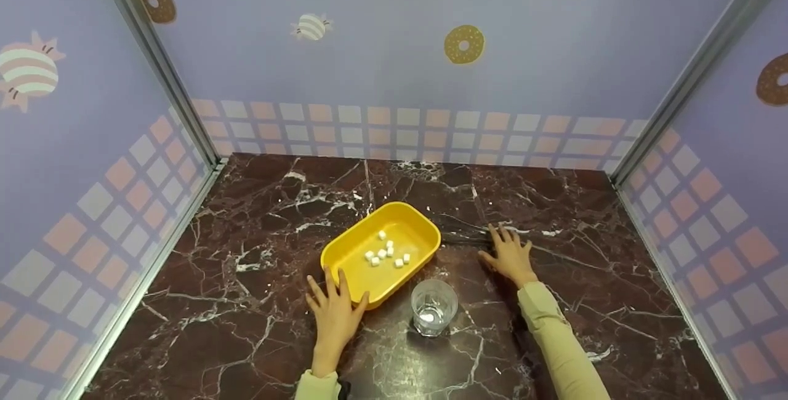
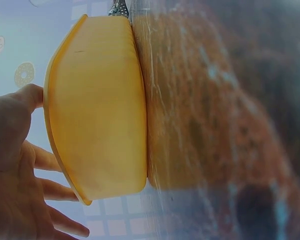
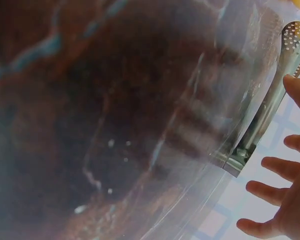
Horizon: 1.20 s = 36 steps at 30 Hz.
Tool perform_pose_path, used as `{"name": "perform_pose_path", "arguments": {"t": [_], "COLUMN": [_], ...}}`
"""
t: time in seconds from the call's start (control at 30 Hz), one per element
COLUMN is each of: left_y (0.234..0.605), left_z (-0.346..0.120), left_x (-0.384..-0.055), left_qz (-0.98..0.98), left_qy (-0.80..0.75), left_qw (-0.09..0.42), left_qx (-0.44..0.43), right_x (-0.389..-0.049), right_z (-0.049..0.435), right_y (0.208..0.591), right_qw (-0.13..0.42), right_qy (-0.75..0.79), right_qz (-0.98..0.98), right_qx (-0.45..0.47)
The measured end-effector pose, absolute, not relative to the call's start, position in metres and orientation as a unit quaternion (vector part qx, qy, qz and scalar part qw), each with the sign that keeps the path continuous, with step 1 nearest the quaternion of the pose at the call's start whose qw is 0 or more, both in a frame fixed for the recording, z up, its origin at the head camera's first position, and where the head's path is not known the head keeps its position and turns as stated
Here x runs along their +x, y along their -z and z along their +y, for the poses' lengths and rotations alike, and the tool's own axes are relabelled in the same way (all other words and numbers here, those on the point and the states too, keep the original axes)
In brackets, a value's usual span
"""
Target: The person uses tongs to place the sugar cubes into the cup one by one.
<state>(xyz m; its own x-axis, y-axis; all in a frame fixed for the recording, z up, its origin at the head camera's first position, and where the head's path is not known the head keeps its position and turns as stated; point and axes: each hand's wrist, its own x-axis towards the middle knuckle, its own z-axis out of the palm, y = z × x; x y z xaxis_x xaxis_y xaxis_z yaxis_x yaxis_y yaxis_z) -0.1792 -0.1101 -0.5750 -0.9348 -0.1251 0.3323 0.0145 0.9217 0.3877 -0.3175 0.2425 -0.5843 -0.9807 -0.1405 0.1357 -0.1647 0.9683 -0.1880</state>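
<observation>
A yellow plastic tray (image 1: 348, 238) holds several small white cubes (image 1: 381, 253). My left hand (image 1: 336, 311) is at its near-left corner, fingers spread along the rim; in the left wrist view the thumb meets the rim of the tray (image 2: 97, 110). To the right, my right hand (image 1: 512, 256) is spread with nothing in its grasp. Metal tongs (image 3: 270, 102) with perforated ends lie beside it in the right wrist view, close to the thumb and fingers. Whether the hand touches them I cannot tell. In the head view the tongs barely show against the dark surface.
A clear drinking glass (image 1: 434, 308) stands upright just right of the tray's near end, between the hands. The dark marbled tabletop (image 1: 246, 320) is bounded by patterned lilac panels (image 1: 394, 68) at the back and both sides.
</observation>
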Motion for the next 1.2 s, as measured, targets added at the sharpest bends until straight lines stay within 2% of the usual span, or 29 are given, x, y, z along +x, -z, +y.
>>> {"name": "perform_pose_path", "arguments": {"t": [0.27, 0.87, 1.2], "left_y": [0.575, 0.573, 0.573], "left_z": [-0.11, -0.11, -0.11], "left_x": [-0.18, -0.179, -0.179], "left_qz": [-0.965, -0.966, -0.968], "left_qy": [0.19, 0.194, 0.192], "left_qw": [0.18, 0.168, 0.158], "left_qx": [0.031, 0.03, 0.032], "right_x": [-0.323, -0.329, -0.332], "right_z": [0.241, 0.236, 0.232], "right_y": [0.589, 0.596, 0.6], "right_qw": [0.054, 0.123, 0.122], "right_qy": [-0.104, -0.078, -0.068], "right_qz": [-0.99, -0.983, -0.985], "right_qx": [0.082, 0.108, 0.105]}}
